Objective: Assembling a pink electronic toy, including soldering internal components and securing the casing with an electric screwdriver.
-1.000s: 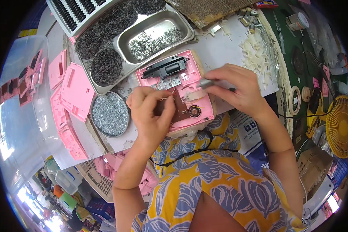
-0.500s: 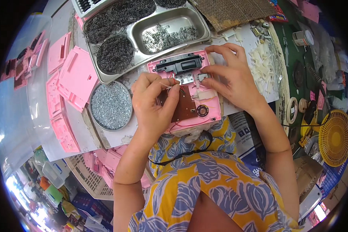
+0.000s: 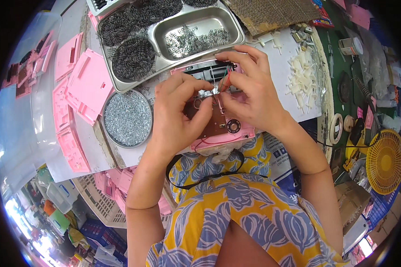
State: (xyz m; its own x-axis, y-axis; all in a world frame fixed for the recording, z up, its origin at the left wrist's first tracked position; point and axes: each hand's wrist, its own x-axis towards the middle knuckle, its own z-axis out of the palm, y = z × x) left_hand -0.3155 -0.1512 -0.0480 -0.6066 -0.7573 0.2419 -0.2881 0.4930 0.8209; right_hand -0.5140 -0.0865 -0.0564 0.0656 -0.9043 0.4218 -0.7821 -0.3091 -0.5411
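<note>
Case [image 3: 247,133] stands uncovered, board [image 3: 208,127] and five-o'clock speaker [image 3: 233,126] in place; wires [image 3: 214,91] toward twelve o'clock appear unsecured, pinched by left hand [image 3: 173,110] and right hand [image 3: 253,94].

Pink casing [image 3: 247,130], brown board [image 3: 213,120], yellow garment [image 3: 245,196] with grey-blue leaf print, off-white plastic pieces [image 3: 301,84].
</note>
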